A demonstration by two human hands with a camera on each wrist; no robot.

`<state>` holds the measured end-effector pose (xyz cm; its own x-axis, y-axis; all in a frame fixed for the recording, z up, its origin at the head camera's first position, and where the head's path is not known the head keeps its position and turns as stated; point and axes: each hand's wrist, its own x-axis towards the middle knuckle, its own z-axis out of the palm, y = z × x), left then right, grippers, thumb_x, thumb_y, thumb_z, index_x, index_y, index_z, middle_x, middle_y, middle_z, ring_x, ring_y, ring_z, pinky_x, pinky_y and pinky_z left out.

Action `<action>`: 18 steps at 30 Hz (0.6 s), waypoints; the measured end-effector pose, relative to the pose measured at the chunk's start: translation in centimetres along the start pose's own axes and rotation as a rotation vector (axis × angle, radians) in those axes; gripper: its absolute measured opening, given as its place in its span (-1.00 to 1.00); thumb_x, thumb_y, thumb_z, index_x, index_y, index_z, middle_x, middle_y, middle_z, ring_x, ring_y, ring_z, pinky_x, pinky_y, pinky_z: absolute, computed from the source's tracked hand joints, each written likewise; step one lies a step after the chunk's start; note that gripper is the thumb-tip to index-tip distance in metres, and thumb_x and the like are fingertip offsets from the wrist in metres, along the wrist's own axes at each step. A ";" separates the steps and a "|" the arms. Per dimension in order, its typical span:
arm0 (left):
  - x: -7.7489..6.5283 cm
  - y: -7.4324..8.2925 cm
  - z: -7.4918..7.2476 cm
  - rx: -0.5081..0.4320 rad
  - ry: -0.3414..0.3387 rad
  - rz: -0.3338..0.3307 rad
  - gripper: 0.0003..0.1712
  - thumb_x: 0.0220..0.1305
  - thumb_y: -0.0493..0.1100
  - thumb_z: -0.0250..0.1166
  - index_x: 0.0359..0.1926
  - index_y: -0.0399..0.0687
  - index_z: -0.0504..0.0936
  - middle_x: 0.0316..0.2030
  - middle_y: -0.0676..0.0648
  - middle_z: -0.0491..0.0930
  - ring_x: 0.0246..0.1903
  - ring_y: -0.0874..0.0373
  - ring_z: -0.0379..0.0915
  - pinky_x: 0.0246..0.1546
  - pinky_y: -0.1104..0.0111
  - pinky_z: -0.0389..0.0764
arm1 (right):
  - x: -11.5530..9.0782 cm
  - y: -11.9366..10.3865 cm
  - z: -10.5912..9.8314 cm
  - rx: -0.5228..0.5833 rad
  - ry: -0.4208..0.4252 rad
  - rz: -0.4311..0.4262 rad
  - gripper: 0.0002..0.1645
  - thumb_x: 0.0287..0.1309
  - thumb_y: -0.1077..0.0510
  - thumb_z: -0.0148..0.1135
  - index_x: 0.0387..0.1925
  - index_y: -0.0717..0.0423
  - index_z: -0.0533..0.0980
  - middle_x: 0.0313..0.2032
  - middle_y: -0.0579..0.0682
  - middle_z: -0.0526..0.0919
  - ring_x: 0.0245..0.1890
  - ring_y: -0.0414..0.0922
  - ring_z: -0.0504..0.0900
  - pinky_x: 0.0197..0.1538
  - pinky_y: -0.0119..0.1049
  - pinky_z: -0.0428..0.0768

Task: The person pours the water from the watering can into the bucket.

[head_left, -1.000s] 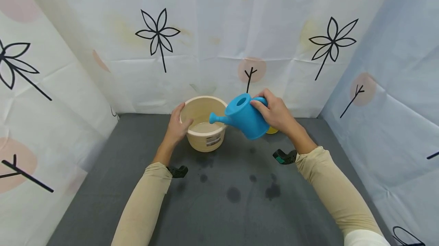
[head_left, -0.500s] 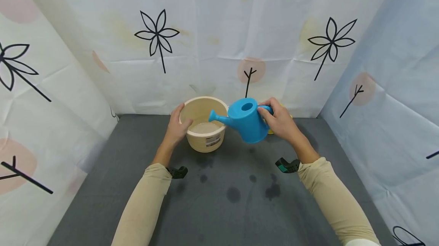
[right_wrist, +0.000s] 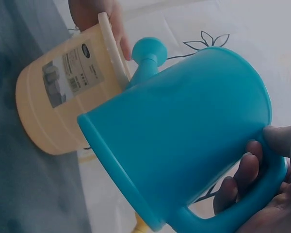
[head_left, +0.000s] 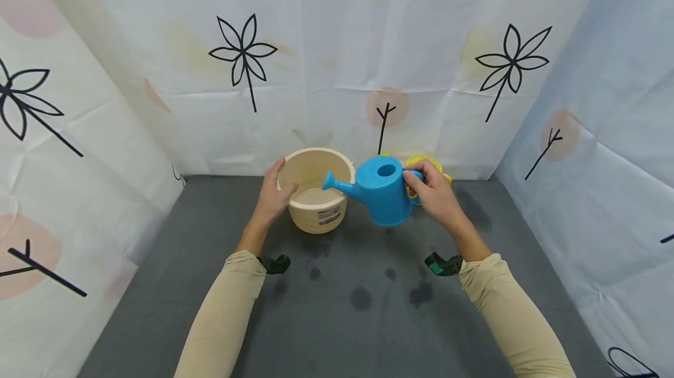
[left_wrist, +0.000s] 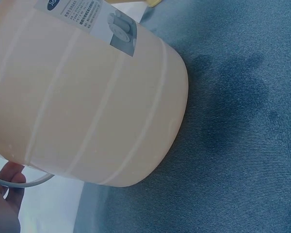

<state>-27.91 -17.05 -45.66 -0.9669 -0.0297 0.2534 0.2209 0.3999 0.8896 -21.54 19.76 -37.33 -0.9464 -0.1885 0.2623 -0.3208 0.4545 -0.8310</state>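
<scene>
In the head view, my left hand grips the left rim of a cream plastic bucket standing on the dark surface, thumb over the inside. A printed label shows on the bucket in the right wrist view. My right hand holds a blue watering can by its handle, fingers wrapped through the loop. The can is close to upright, right of the bucket, and its spout reaches over the bucket's right rim. In the left wrist view, the bucket's side hides most of the left hand.
Behind the watering can and right hand, a yellow round-rimmed thing stands near the back curtain, partly hidden. Dark damp spots mark the grey surface. White patterned curtains enclose the back and both sides.
The blue watering can has turned from tipped toward the bucket to nearly upright, as the right hand sank and shifted right. More of the yellow thing shows. The left hand stays on the bucket.
</scene>
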 end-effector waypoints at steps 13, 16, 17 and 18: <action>-0.2 0.2 0.0 -0.020 -0.010 -0.015 -0.12 0.29 -0.25 0.27 0.58 -0.17 0.13 0.57 -0.29 0.06 0.56 -0.20 -0.02 0.58 -0.03 0.06 | -1.7 0.7 0.5 0.126 0.142 0.002 -0.57 0.56 0.10 -0.02 0.20 0.38 0.37 -0.20 0.06 0.50 -0.23 -0.18 0.49 -0.09 -0.40 0.54; -0.2 0.3 0.1 -0.025 -0.009 -0.019 -0.11 0.29 -0.26 0.27 0.58 -0.17 0.13 0.57 -0.29 0.05 0.56 -0.20 -0.01 0.58 -0.03 0.07 | -2.2 0.8 0.2 0.173 0.183 0.007 -0.58 0.56 0.11 -0.03 0.19 0.39 0.37 -0.21 -0.01 0.51 -0.26 -0.25 0.48 -0.12 -0.46 0.53; -0.1 0.3 0.1 -0.022 -0.008 -0.020 -0.12 0.29 -0.26 0.27 0.58 -0.17 0.13 0.57 -0.29 0.05 0.56 -0.20 -0.01 0.58 -0.03 0.07 | -2.3 0.8 0.2 0.186 0.191 0.009 -0.58 0.56 0.12 -0.03 0.19 0.40 0.37 -0.20 -0.02 0.52 -0.26 -0.25 0.49 -0.12 -0.48 0.53; -0.1 0.4 0.2 -0.020 -0.007 -0.021 -0.12 0.29 -0.26 0.27 0.58 -0.17 0.13 0.56 -0.29 0.05 0.56 -0.21 0.00 0.57 -0.03 0.07 | -2.4 0.9 0.1 0.198 0.202 0.016 -0.58 0.56 0.12 -0.03 0.19 0.40 0.37 -0.19 -0.02 0.52 -0.26 -0.26 0.50 -0.12 -0.49 0.54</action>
<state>-27.72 -16.76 -45.43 -0.9722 -0.0313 0.2322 0.2032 0.3807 0.9021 -19.57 20.53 -38.70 -0.9460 0.0033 0.3242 -0.3111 0.2729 -0.9104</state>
